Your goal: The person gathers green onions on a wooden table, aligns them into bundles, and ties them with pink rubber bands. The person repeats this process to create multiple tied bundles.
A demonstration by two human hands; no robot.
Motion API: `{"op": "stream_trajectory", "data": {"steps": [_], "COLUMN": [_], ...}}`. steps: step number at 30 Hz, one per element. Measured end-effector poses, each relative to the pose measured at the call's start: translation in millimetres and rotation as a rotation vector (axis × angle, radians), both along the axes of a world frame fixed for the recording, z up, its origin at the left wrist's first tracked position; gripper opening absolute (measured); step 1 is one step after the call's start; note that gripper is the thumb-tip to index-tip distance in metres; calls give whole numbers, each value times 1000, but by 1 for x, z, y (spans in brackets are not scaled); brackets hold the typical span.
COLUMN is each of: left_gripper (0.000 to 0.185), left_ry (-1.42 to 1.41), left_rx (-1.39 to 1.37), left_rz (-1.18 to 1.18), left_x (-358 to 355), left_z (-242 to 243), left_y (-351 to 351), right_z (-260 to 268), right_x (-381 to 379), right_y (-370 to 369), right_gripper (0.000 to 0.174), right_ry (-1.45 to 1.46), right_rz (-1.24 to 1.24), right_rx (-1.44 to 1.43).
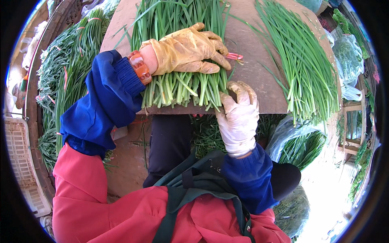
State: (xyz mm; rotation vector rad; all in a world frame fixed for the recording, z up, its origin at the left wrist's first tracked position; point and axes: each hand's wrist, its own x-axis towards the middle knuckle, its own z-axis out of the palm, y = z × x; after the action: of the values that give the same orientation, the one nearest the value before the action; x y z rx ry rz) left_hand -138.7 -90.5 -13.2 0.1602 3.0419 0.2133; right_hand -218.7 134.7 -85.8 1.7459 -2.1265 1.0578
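Observation:
A thick bundle of garlic chives [185,12] lies on a brown board before me, its pale cut ends [179,91] towards my body. My left hand [190,50], in a soiled yellow glove, rests palm down across the stalks with its fingers apart. Pink-red ties [234,56] stick out by its fingertips. In a stained white glove, my right hand [240,115] is at the bundle's lower right corner, at the board's near edge. Its thumb and curled fingers touch the outermost stalk ends; whether they pinch any is hidden.
Loose garlic chives [304,60] spread over the right side of the board [252,76]. Tied green bunches [73,57] are piled at left, near a plastic crate [22,164]. Plastic-wrapped greens [301,148] lie below right, with a wooden crate [352,127] beyond.

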Motion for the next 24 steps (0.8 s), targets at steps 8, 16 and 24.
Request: {"op": "stream_trajectory", "data": {"steps": [8, 16, 24], "left_gripper": [32, 34, 41], "left_ry": [-76, -68, 180], "left_rx": [72, 92, 305], "left_rz": [91, 51, 79], "left_x": [11, -3, 14], "left_z": [10, -1, 4], "left_y": [3, 2, -7], "right_z": [10, 20, 74], "right_x": [16, 24, -30], "right_y": [21, 79, 168], "right_gripper": [27, 18, 13], "right_ry": [-32, -543, -1240], "right_rz": [92, 544, 691], "right_rx": [-5, 270, -287]}}
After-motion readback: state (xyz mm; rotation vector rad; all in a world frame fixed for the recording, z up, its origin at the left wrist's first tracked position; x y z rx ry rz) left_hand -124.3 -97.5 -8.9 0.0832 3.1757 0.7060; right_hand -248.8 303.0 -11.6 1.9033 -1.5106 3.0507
